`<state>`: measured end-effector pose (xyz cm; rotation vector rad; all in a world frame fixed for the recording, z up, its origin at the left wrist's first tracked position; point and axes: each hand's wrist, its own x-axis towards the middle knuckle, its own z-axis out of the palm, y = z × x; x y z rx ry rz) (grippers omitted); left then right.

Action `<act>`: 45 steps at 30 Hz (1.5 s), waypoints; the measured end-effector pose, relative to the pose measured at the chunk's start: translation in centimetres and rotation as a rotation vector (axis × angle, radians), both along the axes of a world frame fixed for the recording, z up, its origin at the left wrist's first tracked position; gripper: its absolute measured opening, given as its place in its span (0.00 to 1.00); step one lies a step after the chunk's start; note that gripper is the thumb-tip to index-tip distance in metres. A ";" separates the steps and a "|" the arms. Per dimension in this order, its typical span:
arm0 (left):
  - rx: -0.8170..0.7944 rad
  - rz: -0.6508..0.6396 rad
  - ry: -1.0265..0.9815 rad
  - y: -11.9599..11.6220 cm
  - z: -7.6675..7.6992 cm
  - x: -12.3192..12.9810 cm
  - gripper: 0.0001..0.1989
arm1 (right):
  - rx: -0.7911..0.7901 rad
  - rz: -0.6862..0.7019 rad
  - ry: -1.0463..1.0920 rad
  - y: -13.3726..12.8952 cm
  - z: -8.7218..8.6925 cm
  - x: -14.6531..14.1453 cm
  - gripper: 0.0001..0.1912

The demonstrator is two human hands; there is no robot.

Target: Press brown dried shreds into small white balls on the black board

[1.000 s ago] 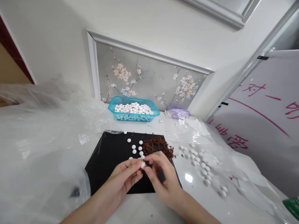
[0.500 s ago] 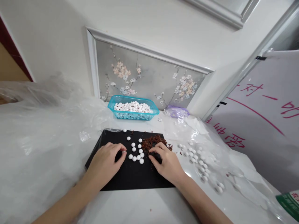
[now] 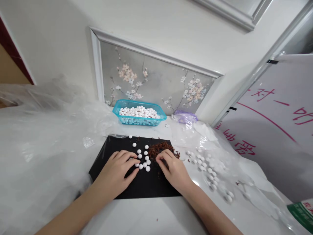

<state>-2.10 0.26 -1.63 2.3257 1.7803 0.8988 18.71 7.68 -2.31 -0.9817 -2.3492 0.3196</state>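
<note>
Recording a view down onto a white surface (image 3: 151,217), with a floral wall panel (image 3: 156,75) at the far edge and a sheet with red handwriting (image 3: 266,130) at right. Clear plastic sheeting (image 3: 34,147) covers the left side and spreads over the right. At the far edge stands a teal plastic basket (image 3: 116,111) filled with white round pellets (image 3: 139,112); a purple bag (image 3: 184,117) lies just right of it. A black mat (image 3: 105,169) lies mid-surface, close to the person. On the mat: a heap of reddish-brown shreds (image 3: 160,150) and, just left of it, a loose cluster of white pellets (image 3: 144,163). More pellets (image 3: 207,169) lie scattered on the plastic at right.

Risk, judged: the pellets look round and unfixed on a smooth mat. A sliding hand could roll them off its edge or drag shreds among them, and strays could hide in the plastic folds.

Grip: the left hand (image 3: 113,171) is spread and arched, its fingertips (image 3: 132,155) at the pellets, pinching none. The right hand (image 3: 173,168) is curled, its fingers (image 3: 162,156) at the near edge of the shreds; whether they pinch anything cannot be told.
</note>
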 end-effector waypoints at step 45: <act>-0.670 0.065 -1.254 -1.4 1.9 4.1 0.11 | 0.075 0.185 0.295 -3.4 0.4 -1.0 0.09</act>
